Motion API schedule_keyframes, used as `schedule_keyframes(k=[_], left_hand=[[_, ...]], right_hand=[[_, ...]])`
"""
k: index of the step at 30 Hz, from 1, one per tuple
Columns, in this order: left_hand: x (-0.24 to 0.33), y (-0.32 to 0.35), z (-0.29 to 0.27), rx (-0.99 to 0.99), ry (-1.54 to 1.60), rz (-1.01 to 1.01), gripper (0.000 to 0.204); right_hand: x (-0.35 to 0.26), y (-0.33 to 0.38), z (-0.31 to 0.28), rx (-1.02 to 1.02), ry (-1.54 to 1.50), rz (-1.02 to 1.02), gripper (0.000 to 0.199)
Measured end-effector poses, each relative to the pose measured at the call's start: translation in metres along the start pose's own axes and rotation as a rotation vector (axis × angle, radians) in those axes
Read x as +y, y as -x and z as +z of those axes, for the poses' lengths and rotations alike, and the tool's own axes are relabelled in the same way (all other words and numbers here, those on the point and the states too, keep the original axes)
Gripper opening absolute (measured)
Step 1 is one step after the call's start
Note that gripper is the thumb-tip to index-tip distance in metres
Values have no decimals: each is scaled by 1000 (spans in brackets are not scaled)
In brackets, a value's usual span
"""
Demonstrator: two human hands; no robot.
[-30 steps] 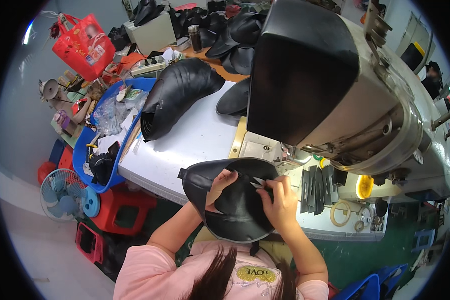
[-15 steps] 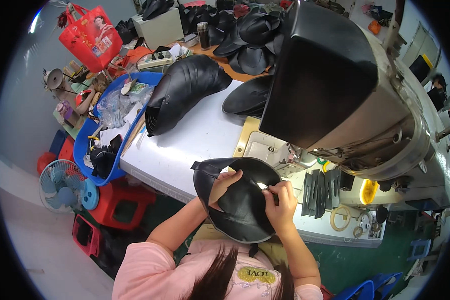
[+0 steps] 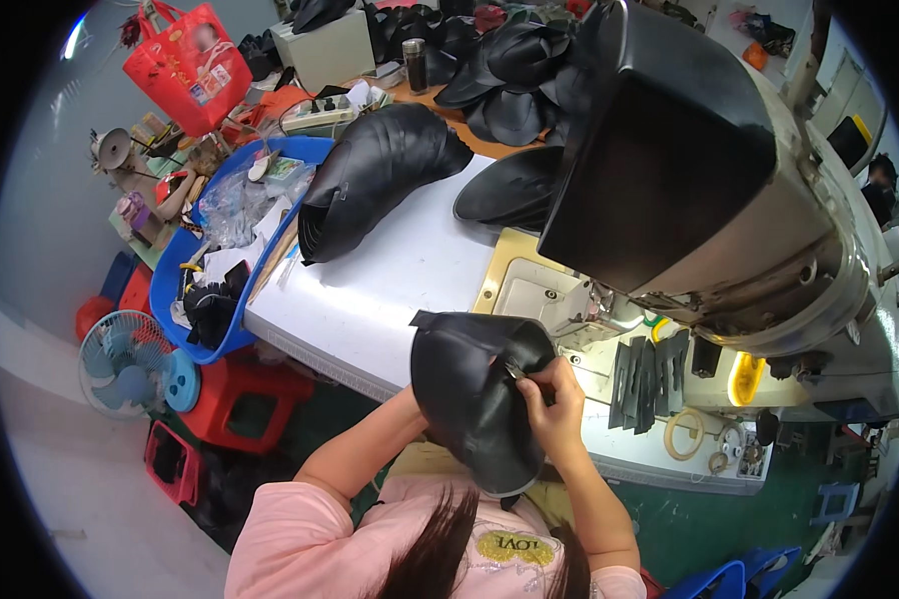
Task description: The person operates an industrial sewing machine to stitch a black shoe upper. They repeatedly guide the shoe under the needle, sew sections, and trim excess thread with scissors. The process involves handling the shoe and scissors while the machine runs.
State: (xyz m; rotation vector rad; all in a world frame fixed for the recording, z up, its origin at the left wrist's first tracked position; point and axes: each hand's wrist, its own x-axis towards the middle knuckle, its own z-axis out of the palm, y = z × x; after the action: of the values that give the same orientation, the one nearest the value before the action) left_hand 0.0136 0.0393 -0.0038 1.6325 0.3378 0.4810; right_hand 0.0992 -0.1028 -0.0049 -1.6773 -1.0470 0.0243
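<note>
The head view takes in, at far left, a blue desk fan [image 3: 125, 364] and a blue tub [image 3: 163, 299] holding bags and loose bits. Right of these, on the white table [image 3: 390, 265], lies a curved, nested bundle of black pieces [image 3: 375, 185]. The left hand [image 3: 411, 411] shows only at its wrist end; the rest goes out of sight behind or inside the black piece, so how far its fingers open, or what they grip, I cannot tell.

That black piece [image 3: 469, 399], broad, curved and smooth, is held up in front of the person's chest, at the table's near edge. By its right side the right hand [image 3: 554, 404] has thumb and forefinger drawn together on a small metal tool [image 3: 514, 369], its tip close against the piece; whether they touch is too small to tell. Good work here probably calls for firm backing from the left hand, its fingertips clear of the tip, and a shallow tool angle that spares the smooth face from scratches. Further right hang dark strips [image 3: 649, 379], below the bulky machine head [image 3: 659, 160].
</note>
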Motion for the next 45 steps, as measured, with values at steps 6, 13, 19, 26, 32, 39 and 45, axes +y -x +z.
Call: schedule_keyframes(k=[6,13,19,26,32,39,45], left_hand=[[13,6,4,-93,205,-33,21],[19,3,13,-43,249,-117,20],[2,4,12,-154,326,-51,31],[-10,2,18,-166,503,-463,26],[-22,11,7,-140,521,-679,31],[-56,55,-2,174,881,-358,43],[-48,-17,-61,382,225,-171,22]], right_hand=[[8,12,-6,-7,-210,267,20],[4,9,-8,-2,-131,147,19],[12,16,-21,-168,-555,705,19],[0,15,-26,190,35,90,23],[44,38,-24,-77,-444,655,15],[37,37,4,258,-237,497,20],[49,47,14,165,-329,356,9]])
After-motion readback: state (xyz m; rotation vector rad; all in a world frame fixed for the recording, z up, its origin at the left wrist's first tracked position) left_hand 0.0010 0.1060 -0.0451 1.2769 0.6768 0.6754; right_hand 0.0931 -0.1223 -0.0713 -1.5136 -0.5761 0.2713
